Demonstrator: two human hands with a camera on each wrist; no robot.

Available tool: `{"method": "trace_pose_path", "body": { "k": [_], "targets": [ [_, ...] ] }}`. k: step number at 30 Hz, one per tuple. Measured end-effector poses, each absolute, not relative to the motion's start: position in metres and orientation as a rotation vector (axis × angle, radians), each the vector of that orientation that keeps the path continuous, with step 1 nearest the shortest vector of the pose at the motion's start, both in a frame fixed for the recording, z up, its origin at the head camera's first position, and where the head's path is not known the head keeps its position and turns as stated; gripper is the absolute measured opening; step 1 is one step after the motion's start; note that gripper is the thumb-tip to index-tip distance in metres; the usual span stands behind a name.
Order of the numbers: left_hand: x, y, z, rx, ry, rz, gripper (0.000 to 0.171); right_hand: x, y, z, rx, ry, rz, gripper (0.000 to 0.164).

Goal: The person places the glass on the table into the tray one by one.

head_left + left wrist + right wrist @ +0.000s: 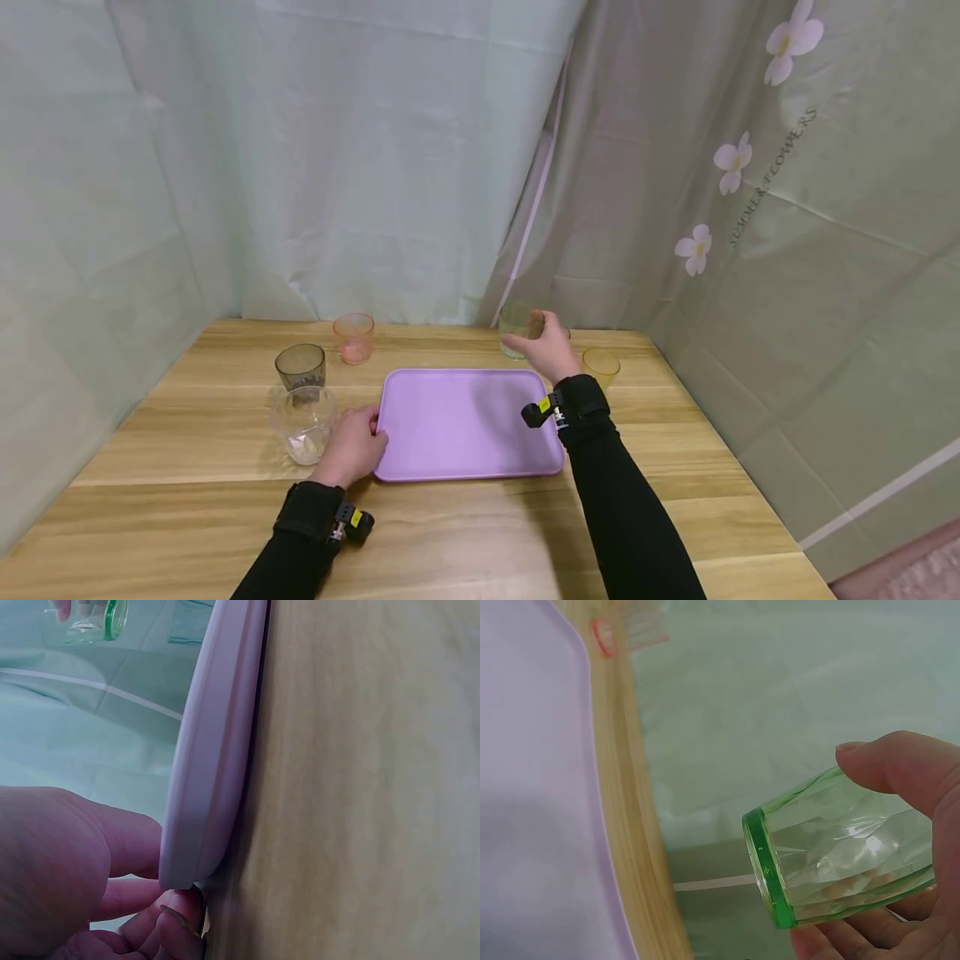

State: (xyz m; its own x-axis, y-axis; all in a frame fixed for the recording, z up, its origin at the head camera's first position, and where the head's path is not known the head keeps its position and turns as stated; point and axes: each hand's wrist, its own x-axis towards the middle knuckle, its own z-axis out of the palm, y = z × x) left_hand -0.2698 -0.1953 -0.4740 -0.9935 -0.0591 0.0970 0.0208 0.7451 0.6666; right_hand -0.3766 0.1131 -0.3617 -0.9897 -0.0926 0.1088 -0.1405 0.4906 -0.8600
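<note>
A light purple tray (465,425) lies flat on the wooden table. My left hand (352,446) grips its left edge near the front corner; in the left wrist view the thumb meets the rim and the fingers curl at its underside. Beyond the tray's far right corner, my right hand (551,346) holds a clear green cup (847,847) off the table. The thumb lies on one side of the cup and the fingers on the other. Close to my left hand stands a colourless clear cup (303,429).
A grey cup (300,365) stands behind the colourless one. Farther back is a pink cup (354,340). To the right of my right hand stands a yellow cup (602,365), partly hidden by the wrist. A curtain (405,167) hangs along the table's back edge.
</note>
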Motion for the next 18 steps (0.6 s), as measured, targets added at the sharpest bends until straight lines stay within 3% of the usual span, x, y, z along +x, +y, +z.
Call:
{"method": "trace_pose_path", "body": {
  "k": [18],
  "targets": [
    [-0.269, -0.193, -0.472, 0.061, -2.849, -1.085, 0.042, -0.379, 0.100, -0.369, 0.240, -2.698, 1.569, 0.086]
  ]
}}
